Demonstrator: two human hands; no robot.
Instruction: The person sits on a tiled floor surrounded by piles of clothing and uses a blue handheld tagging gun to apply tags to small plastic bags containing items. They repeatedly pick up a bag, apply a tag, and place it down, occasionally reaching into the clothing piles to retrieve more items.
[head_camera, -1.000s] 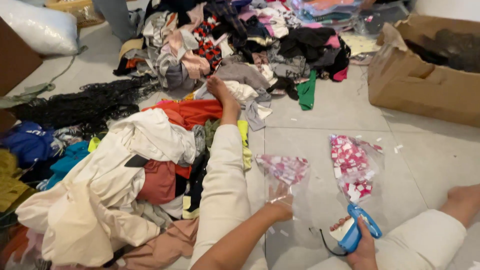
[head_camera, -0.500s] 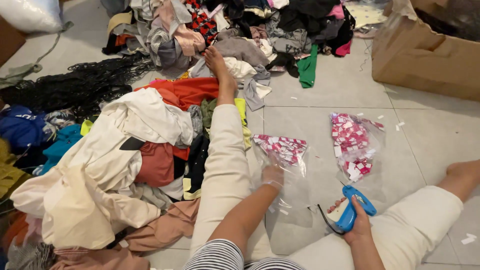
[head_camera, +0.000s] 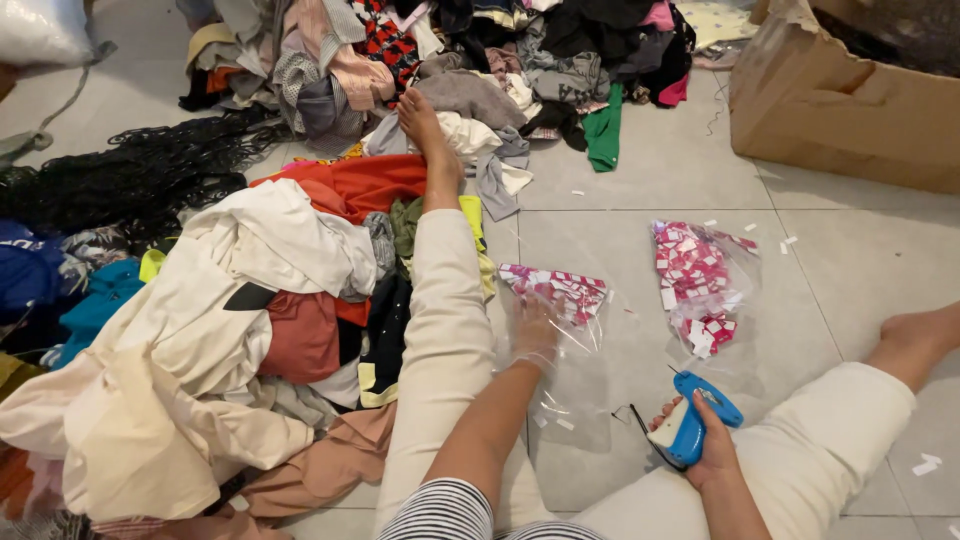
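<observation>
A person seated on a pale tiled floor (head_camera: 640, 190) works between outstretched legs in cream trousers. The left hand (head_camera: 535, 330) sits inside a clear plastic bag of pink-and-white paper tags (head_camera: 560, 292), fingers spread flat within the film, closed on nothing; the bag lies on the tiles just beside the left leg. The right hand (head_camera: 705, 450) has its grip wrapped tight around a blue-and-white tagging gun (head_camera: 690, 425), held low by the right thigh, its thin needle pointing towards the left hand. Just beyond that gun, a second clear plastic bag of pink-and-white tags (head_camera: 700, 285) lies flat on the floor, with loose white scraps scattered near it. Left of the left hand, a heap of mixed clothing (head_camera: 250, 330) in white, orange, beige and teal presses against the leg. Farther off, past the left foot, sprawls another pile of dark and patterned garments (head_camera: 480, 60). A brown cardboard box (head_camera: 850, 110) stands well beyond the right hand.
</observation>
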